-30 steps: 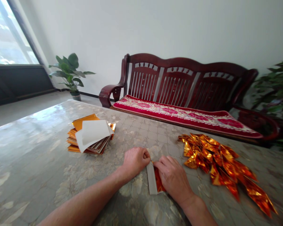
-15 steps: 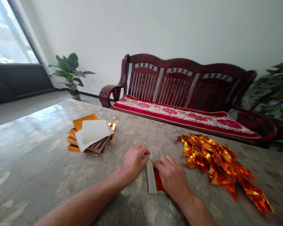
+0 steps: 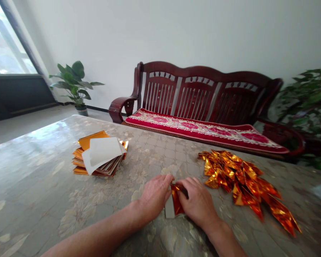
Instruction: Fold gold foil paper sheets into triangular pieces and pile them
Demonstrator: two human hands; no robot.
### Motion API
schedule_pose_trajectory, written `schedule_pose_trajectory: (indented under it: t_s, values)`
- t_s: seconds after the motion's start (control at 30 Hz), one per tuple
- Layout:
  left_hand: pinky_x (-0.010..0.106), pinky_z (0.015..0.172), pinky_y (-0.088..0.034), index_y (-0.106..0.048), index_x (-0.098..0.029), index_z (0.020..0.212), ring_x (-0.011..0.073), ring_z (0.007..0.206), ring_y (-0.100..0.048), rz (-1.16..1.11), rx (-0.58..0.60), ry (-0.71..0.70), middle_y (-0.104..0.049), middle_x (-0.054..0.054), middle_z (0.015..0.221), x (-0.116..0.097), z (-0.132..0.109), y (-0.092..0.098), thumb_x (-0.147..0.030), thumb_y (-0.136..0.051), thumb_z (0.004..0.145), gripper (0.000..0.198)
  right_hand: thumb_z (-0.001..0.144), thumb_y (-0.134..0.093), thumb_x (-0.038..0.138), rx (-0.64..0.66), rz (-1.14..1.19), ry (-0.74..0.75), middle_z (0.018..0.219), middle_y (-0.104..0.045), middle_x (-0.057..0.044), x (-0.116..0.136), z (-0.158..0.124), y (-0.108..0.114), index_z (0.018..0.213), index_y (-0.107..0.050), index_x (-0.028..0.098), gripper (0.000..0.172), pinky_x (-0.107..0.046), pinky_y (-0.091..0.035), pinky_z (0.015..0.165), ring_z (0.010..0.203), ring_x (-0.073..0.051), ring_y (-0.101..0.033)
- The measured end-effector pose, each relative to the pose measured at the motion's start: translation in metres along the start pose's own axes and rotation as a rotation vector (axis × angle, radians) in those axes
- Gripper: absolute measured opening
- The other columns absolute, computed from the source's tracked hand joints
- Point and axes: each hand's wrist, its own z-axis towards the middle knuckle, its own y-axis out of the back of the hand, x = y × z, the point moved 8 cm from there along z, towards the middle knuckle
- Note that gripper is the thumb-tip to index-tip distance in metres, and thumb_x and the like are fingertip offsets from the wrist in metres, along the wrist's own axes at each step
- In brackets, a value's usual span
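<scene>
A partly folded sheet of foil paper (image 3: 178, 203), shiny orange-gold with a pale strip along its left side, lies on the table between my hands. My left hand (image 3: 157, 194) grips its upper left edge, fingers bent and close together. On the other side, my right hand (image 3: 196, 198) pinches the upper right part, its thumb over the foil. The hands cover the top and right edges of the sheet. To the right lies a heap of folded gold foil pieces (image 3: 238, 176). A stack of foil sheets (image 3: 98, 157) sits at the left, white backs showing on top.
The table (image 3: 139, 153) has a glossy floral cover. Behind it stands a dark red wooden bench (image 3: 195, 96) with a red patterned cushion (image 3: 203, 130). Potted plants stand at the left (image 3: 75, 84) and at the right (image 3: 310, 103).
My left hand has moved slightly down and right, over the pale strip. My right thumb now lies across the foil, and more of the orange side shows. The view has shifted slightly.
</scene>
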Motion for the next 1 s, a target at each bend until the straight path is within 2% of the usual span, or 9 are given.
schedule_pose_trajectory:
  t_s: [0.17, 0.27, 0.57, 0.77, 1.0]
  values:
    - [0.026, 0.085, -0.046, -0.049, -0.026, 0.11, 0.0205, 0.102, -0.063, 0.002, -0.001, 0.021, -0.068, 0.002, 0.106, 0.003, -0.001, -0.001, -0.022, -0.053, 0.09, 0.021, 0.079, -0.063, 0.014, 0.029, -0.023, -0.148, 0.081, -0.066, 0.0, -0.012, -0.003, -0.001, 0.08, -0.063, 0.025, 0.011, -0.029, -0.038, 0.069, 0.084, -0.021, -0.058]
    - [0.026, 0.083, -0.046, -0.049, -0.026, 0.11, 0.0204, 0.1, -0.064, 0.006, -0.003, 0.01, -0.068, 0.001, 0.105, 0.003, -0.001, -0.001, -0.023, -0.053, 0.091, 0.02, 0.08, -0.064, 0.013, 0.022, -0.032, -0.174, 0.081, -0.065, 0.0, -0.012, -0.005, -0.001, 0.079, -0.062, 0.025, 0.011, -0.029, -0.037, 0.067, 0.084, -0.021, -0.058]
    - [0.026, 0.084, -0.046, -0.051, -0.027, 0.113, 0.022, 0.102, -0.064, 0.021, 0.031, 0.046, -0.069, 0.002, 0.106, 0.005, -0.001, 0.0, -0.024, -0.055, 0.09, 0.024, 0.085, -0.058, 0.012, -0.03, -0.037, -0.056, 0.079, -0.064, -0.001, -0.003, -0.008, -0.002, 0.079, -0.056, 0.023, 0.013, -0.031, -0.038, 0.067, 0.079, -0.022, -0.057]
    - [0.027, 0.086, -0.045, -0.056, -0.027, 0.112, 0.0215, 0.101, -0.064, 0.045, -0.002, 0.032, -0.069, 0.002, 0.101, 0.009, 0.0, 0.003, -0.022, -0.056, 0.089, 0.023, 0.086, -0.053, 0.009, -0.041, -0.012, 0.022, 0.081, -0.061, -0.001, 0.005, -0.006, 0.0, 0.08, -0.055, 0.023, 0.015, -0.03, -0.037, 0.068, 0.08, -0.021, -0.055]
    - [0.025, 0.083, -0.047, -0.063, -0.026, 0.109, 0.019, 0.095, -0.067, -0.058, -0.048, 0.027, -0.072, 0.001, 0.099, 0.02, 0.005, 0.006, -0.019, -0.05, 0.092, 0.023, 0.086, -0.051, 0.007, -0.017, 0.023, 0.043, 0.082, -0.059, -0.002, 0.006, -0.006, -0.001, 0.081, -0.056, 0.022, 0.017, -0.03, -0.038, 0.073, 0.085, -0.021, -0.053]
